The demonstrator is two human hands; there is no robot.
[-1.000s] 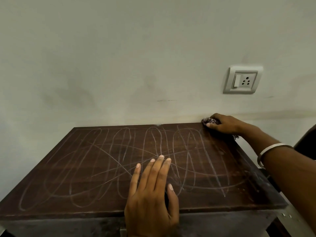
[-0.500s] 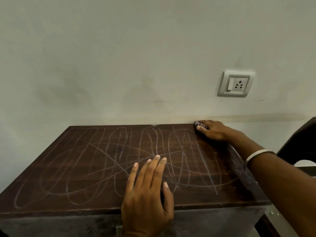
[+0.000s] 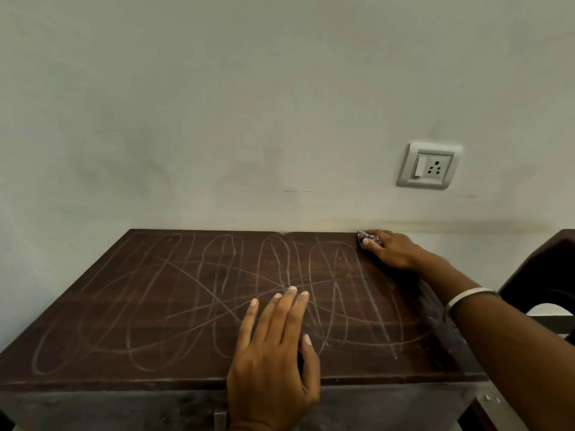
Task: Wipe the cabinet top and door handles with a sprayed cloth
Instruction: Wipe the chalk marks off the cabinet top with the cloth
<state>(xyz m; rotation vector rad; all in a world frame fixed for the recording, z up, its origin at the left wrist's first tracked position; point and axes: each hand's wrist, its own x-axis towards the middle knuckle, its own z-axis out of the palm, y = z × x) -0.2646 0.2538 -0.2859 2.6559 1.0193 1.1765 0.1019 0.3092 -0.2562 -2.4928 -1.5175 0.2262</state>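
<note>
A head-worn camera looks down on a dark brown wooden cabinet top [image 3: 174, 306] set against a pale, smudged wall [image 3: 217, 104]. The wood is covered with looping, criss-crossing pale chalk-like scribbles [image 3: 217, 290] that run across nearly the whole surface from left to right.

The left hand [image 3: 273, 353] lies flat, palm down, on the near middle of the cabinet top, its 4 fingers stretched forward and close together, the thumb alongside on the right, holding nothing. Its wrist crosses the near edge of the top.

The right hand [image 3: 389, 248] reaches to the far right corner of the top, next to the wall. Its fingers press down on a small bunched purplish cloth [image 3: 364, 237], which shows only at the fingertips; the rest is hidden under the hand. The cloth touches the wood at the far edge. A pale bangle [image 3: 466, 295] circles the right wrist, and the forearm runs along the right side of the top.

On the wall above and right of the cloth is a white switch and socket plate [image 3: 428, 164]. A dark rounded piece of furniture [image 3: 541, 269] stands at the far right edge. The cabinet's front face [image 3: 109, 409] is visible below the near edge, in shadow.
</note>
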